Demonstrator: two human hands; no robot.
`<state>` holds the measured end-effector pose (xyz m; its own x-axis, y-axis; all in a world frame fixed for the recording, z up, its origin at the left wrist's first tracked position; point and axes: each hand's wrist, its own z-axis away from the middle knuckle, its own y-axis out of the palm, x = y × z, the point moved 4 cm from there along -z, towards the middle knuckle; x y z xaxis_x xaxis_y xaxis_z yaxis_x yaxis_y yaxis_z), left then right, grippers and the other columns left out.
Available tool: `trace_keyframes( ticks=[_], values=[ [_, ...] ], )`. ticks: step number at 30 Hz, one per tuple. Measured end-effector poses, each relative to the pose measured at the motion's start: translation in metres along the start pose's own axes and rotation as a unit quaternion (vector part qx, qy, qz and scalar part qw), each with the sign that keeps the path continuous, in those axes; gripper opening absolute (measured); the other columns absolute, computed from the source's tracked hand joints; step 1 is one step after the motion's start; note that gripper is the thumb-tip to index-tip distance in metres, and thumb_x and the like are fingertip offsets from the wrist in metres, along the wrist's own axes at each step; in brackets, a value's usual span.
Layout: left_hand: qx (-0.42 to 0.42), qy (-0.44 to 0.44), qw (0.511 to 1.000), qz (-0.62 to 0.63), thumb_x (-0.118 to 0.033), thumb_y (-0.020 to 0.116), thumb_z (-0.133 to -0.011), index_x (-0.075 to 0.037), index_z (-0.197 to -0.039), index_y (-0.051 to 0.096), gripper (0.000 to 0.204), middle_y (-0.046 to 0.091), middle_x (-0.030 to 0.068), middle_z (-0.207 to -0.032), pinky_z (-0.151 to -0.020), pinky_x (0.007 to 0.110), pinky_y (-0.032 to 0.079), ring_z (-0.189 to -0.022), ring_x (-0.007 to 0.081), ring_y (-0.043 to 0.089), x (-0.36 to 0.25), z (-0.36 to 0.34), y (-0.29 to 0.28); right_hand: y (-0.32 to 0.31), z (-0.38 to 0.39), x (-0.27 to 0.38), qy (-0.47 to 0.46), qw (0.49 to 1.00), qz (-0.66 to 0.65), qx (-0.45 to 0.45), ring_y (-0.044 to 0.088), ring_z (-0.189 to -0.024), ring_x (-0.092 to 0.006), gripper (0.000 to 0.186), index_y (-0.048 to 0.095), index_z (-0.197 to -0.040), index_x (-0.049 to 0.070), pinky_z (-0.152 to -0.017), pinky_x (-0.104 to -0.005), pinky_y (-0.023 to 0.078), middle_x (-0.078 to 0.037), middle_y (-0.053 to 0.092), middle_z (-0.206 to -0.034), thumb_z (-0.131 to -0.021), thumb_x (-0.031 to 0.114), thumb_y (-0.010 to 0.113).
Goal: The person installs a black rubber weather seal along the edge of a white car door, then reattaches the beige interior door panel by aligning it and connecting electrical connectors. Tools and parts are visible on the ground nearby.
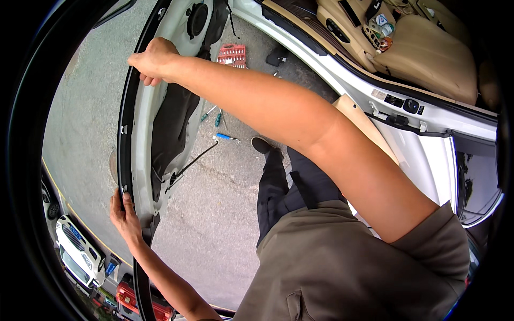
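A white car door [140,123] stands open at my left with its inner panel off. Along its upper edge runs a long black trim strip [123,155] with small metal clips. My left hand [126,216] grips this strip at its nearer part, the thumb on the inner side beside a clip and the fingers on the outer side. Farther along, my right hand [155,60] is closed over the same edge with fingers curled; its grip on the strip is partly hidden. Dark sheeting [174,117] covers the door's inside, below a round speaker [197,20].
On the ground beyond the door lie a red socket set [232,55], screwdrivers [218,117], a blue-handled tool [227,137] and a black object [276,56]. A cable [195,159] sticks out from the door. The car's beige seat [428,59] is at right; a white vehicle [79,254] stands lower left.
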<state>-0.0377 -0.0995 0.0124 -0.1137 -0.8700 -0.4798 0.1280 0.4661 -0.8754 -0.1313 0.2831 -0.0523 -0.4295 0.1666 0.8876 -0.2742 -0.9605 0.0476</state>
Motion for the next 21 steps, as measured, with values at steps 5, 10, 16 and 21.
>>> trace_keyframes(
  ticks=[5, 10, 16, 21],
  values=[
    [-0.007, 0.085, 0.995, -0.053, -0.028, 0.065, -0.102, 0.005, -0.121, 0.065, 0.038, 0.058, 0.0094, -0.087, -0.065, 0.034, 0.044, -0.074, 0.0209, 0.053, -0.005, -0.001, -0.001, 0.001, 0.000, -0.002, -0.019, 0.999, -0.042, -0.010, 0.070, -0.057, -0.0195, 0.030, 0.064, -0.062, 0.000, -0.058, -0.0307, 0.060, -0.013, 0.071, -0.066, -0.080, 0.024, 0.065],
    [-0.039, 0.135, 0.983, -0.114, -0.028, 0.066, -0.101, 0.004, -0.120, 0.066, 0.037, 0.061, 0.0136, -0.091, -0.070, 0.038, 0.047, -0.076, 0.0282, 0.057, -0.010, 0.002, 0.002, 0.000, -0.001, -0.006, -0.026, 0.998, -0.063, -0.013, 0.070, -0.057, -0.0200, 0.031, 0.064, -0.060, 0.000, -0.058, -0.0312, 0.061, -0.013, 0.070, -0.065, -0.079, 0.025, 0.066],
    [-0.099, 0.160, 0.958, -0.214, -0.025, 0.068, -0.099, 0.001, -0.120, 0.066, 0.034, 0.064, 0.0146, -0.100, -0.075, 0.042, 0.050, -0.086, 0.0336, 0.061, -0.011, 0.009, 0.010, 0.001, -0.004, -0.005, -0.056, 0.998, -0.040, -0.010, 0.070, -0.058, -0.0212, 0.031, 0.065, -0.064, -0.002, -0.060, -0.0316, 0.061, -0.014, 0.071, -0.067, -0.080, 0.024, 0.065],
    [-0.103, 0.129, 0.969, -0.182, -0.020, 0.068, -0.098, 0.002, -0.119, 0.064, 0.030, 0.062, 0.0162, -0.107, -0.084, 0.042, 0.050, -0.096, 0.0346, 0.062, -0.008, 0.006, 0.014, 0.003, -0.003, -0.005, -0.065, 0.996, -0.058, -0.007, 0.070, -0.058, -0.0221, 0.033, 0.066, -0.067, -0.005, -0.061, -0.0322, 0.062, -0.016, 0.071, -0.070, -0.081, 0.025, 0.064]
  ],
)
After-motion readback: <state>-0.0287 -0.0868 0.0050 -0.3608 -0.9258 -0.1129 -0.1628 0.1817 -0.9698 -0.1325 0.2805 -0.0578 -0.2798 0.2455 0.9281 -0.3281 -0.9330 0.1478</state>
